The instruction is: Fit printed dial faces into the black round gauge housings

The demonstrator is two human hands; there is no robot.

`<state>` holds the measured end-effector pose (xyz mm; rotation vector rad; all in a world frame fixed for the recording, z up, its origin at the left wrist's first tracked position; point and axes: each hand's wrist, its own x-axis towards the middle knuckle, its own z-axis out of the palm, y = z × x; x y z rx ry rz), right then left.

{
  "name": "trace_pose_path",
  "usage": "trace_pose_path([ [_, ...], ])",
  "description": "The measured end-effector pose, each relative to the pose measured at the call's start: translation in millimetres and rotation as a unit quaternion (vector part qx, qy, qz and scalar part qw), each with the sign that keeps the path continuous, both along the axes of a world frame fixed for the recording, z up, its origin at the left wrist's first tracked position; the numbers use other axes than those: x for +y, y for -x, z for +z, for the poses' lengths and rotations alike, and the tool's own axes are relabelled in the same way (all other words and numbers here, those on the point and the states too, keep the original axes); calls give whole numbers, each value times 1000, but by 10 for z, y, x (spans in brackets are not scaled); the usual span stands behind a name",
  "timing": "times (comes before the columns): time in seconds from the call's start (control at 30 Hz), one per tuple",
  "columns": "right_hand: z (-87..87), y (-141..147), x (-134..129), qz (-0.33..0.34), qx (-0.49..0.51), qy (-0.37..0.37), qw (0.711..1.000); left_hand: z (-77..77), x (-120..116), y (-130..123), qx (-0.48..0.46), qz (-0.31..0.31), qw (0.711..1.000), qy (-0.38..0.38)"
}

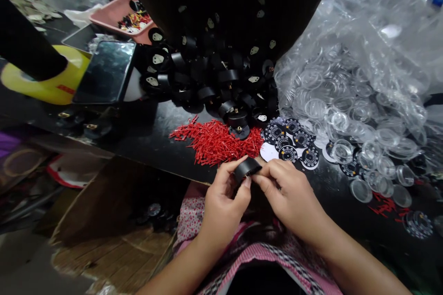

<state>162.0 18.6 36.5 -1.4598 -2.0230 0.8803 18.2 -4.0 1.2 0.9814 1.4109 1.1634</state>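
Observation:
A round black gauge housing (247,169) is tilted on its side above the table's front edge. The fingers of my left hand (226,191) are wrapped round its left side, thumb below. My right hand (285,186) is closed in a pinch at the housing's right rim; anything between its fingertips is too small to make out. Just beyond lies a heap of small red pointers (219,143). Printed black dials (288,153) lie to the right of that heap. Many black housings (207,93) are piled behind it.
Clear round covers (342,150) spill from a plastic bag (374,32) at right. Back left are a pink tray (107,16), a phone (105,72) and a yellow roll (74,67). An open cardboard box (114,244) stands below the table's edge at left.

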Motion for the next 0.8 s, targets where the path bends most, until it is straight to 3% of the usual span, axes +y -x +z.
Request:
trace_pose_path([
  [0.27,-2,44,-44,-26,29,-3,999,20,-42,46,63,-3,998,-18],
  [0.37,-2,5,-8,-27,8,5,1000,35,18,67,13,-37,999,21],
  [0.5,3,-52,70,17,-33,-69,997,57,100,92,-114,-73,986,94],
  [0.63,-34,-53,135,61,-116,-157,979,32,86,88,-109,-82,986,99],
  [0.73,-38,-12,154,60,-148,-183,970,-47,25,26,-121,-44,984,125],
  [0.8,-11,26,159,44,-145,-160,975,-107,-9,-36,-166,3,972,166],
])
